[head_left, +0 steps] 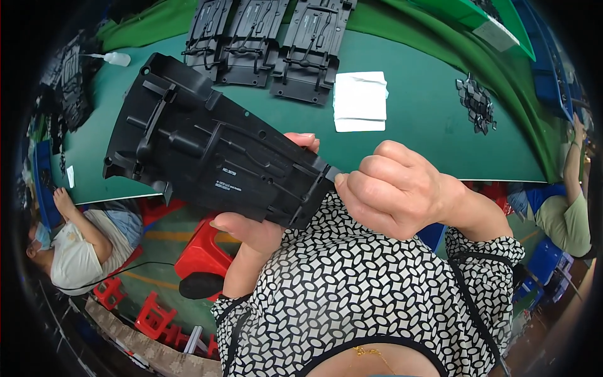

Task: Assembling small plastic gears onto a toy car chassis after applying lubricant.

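A black plastic toy-car chassis plate (207, 151) is held up tilted in front of me, its ribbed side with small white print facing up. My left hand (254, 231) grips it at the narrow lower right end, thumb on the near edge and fingertips showing past the far edge. My right hand (396, 188) is closed at that same end, thumb and index finger pinching a small grey piece (333, 174) against the chassis corner. Most of the grey piece is hidden by the fingers, so its exact kind is unclear.
Three similar black chassis plates (308, 53) lie along the far side of the green table (414, 154). A stack of white paper (360, 100), a pile of small dark pieces (476, 103) and a white bottle (117, 59) lie there too. Co-workers sit left (94, 242) and right (559, 213).
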{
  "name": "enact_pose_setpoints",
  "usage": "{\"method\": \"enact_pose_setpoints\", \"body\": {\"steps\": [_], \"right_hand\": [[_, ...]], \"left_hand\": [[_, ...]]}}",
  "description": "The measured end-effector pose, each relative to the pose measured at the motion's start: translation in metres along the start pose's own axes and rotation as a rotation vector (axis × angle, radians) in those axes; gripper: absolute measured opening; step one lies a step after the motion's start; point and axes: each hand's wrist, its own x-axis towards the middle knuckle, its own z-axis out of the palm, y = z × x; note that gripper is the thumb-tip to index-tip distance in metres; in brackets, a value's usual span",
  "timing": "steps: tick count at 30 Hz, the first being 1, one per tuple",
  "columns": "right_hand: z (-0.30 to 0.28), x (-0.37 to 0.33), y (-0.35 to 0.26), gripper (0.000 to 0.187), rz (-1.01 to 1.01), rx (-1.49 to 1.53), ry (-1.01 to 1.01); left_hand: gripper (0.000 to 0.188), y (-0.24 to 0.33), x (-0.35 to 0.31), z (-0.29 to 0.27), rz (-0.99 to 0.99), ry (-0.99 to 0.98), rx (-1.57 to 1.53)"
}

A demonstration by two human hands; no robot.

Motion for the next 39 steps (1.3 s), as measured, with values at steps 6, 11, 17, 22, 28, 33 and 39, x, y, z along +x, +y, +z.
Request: {"method": "enact_pose_setpoints", "body": {"steps": [6, 11, 17, 22, 28, 33, 39], "right_hand": [[0.000, 0.000, 0.001, 0.016, 0.002, 0.024, -0.049], [0.000, 0.001, 0.001, 0.017, -0.009, 0.032, -0.088], [0.001, 0.002, 0.002, 0.018, -0.016, 0.026, -0.090], [0.002, 0.003, 0.002, 0.019, -0.024, 0.020, -0.079], [-0.001, 0.005, 0.000, 0.016, -0.053, 0.040, -0.081], [-0.002, 0.003, 0.004, 0.019, 0.020, 0.087, -0.011], [0.007, -0.010, -0.005, 0.025, 0.294, 0.323, 0.087]], "left_hand": [[0.120, -0.002, 0.000, -0.005, 0.000, -0.031, 0.069], [0.120, -0.001, 0.000, -0.004, -0.023, -0.029, 0.096], [0.121, 0.000, 0.000, 0.000, -0.020, -0.034, 0.088], [0.119, 0.002, 0.001, 0.007, -0.039, 0.071, 0.238], [0.125, 0.004, -0.002, 0.000, 0.070, -0.050, 0.290], [0.126, 0.007, -0.003, -0.007, 0.244, -0.137, 0.488], [0.124, 0.017, -0.002, 0.005, 0.206, -0.096, 0.581]]}}
